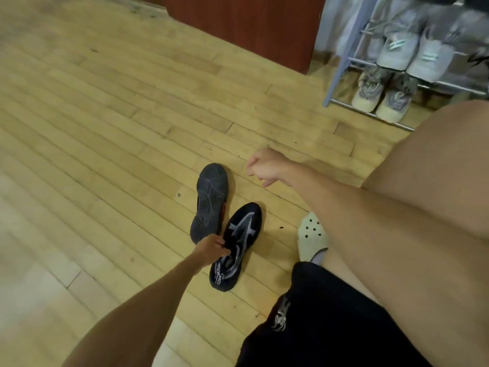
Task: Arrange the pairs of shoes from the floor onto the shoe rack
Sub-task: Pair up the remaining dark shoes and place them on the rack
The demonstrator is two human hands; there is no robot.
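Note:
Two black sneakers lie side by side on the wooden floor in the middle of the view. One black sneaker (239, 235) is upright and shows grey and white patterning. The other black sneaker (210, 201) lies on its side with its dark sole facing up. My left hand (211, 250) pinches the upright sneaker at its opening, near the heel. My right hand (266, 166) hovers above the floor just right of the overturned sneaker, fingers curled in and holding nothing. The metal shoe rack (341, 67) stands at the upper right.
The rack holds a beige and grey pair (381, 99) on its bottom rail and a pale grey pair (412, 53) above. A red-brown cabinet (254, 27) stands left of the rack. My foot in a pale green clog (311, 235) rests right of the sneakers.

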